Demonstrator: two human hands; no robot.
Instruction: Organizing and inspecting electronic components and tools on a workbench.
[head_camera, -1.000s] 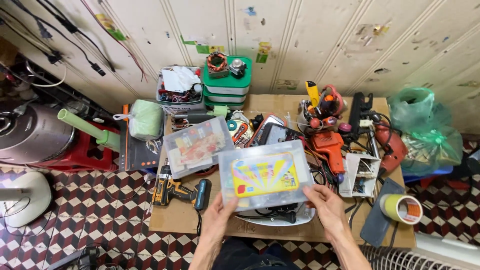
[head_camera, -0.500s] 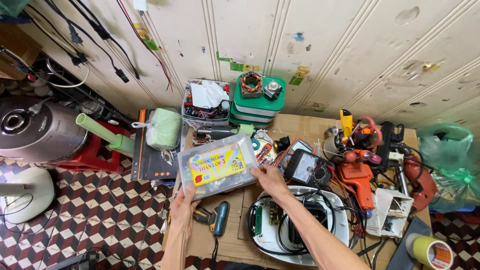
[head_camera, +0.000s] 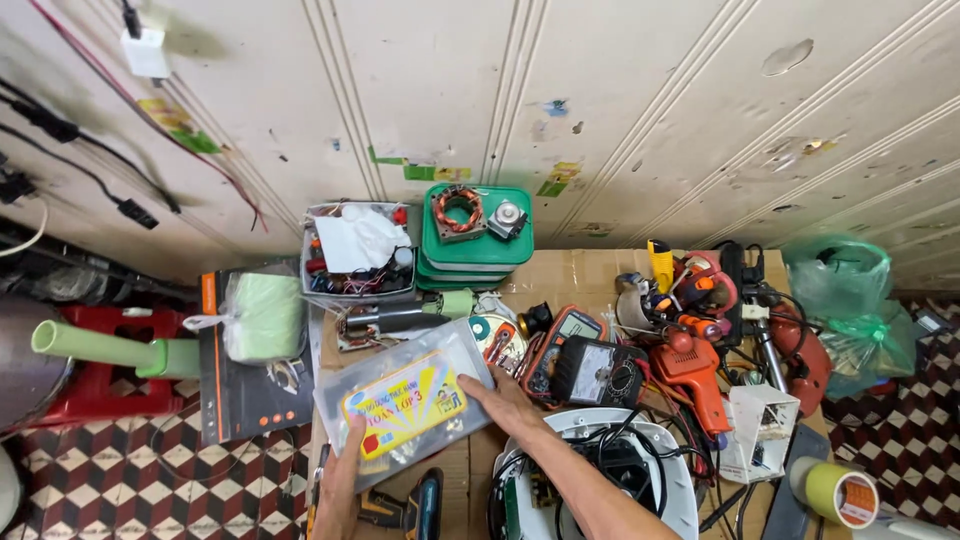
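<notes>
A flat clear plastic box (head_camera: 405, 405) with a yellow printed sheet inside lies tilted over the left part of the cardboard-covered table (head_camera: 590, 275). My left hand (head_camera: 340, 480) holds its near left edge. My right hand (head_camera: 505, 400) grips its right end, next to a multimeter (head_camera: 600, 372). A cordless drill (head_camera: 420, 505) lies just below the box, partly hidden by it.
Stacked green tubs (head_camera: 475, 240) with a copper coil on top stand at the back, beside a bin of wires (head_camera: 358, 255). A white round appliance (head_camera: 590, 480) lies under my right forearm. Orange tools (head_camera: 690, 350), a tape roll (head_camera: 838, 492), a green bag (head_camera: 845, 300) right.
Both hands have carried the clear box leftward across the table and down, from over the white appliance to the table's left part. The view has shifted left too.
</notes>
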